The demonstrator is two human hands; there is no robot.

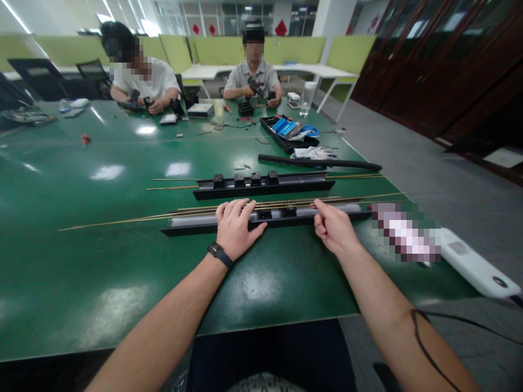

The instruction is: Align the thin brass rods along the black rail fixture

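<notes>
A long black track housing (188, 227) with a silvery inner channel lies across the table in front of me. Thin brass-coloured rods (134, 220) run lengthwise over it and stick out past both ends. My left hand (235, 228) lies over the housing, fingers across the far side and thumb along the near wall. To its right, my right hand (333, 222) is closed in a pinch at the rods; its fingertips partly hide what they grip. Small black blocks (290, 208) sit in the channel between my hands.
Behind lies a second black housing (265, 189) with several black blocks and rods. Beyond it are a black strip (339, 164), white gloves (316, 153) and a black tray (281, 142). A white device (474, 261) is at right. Two people work across the table.
</notes>
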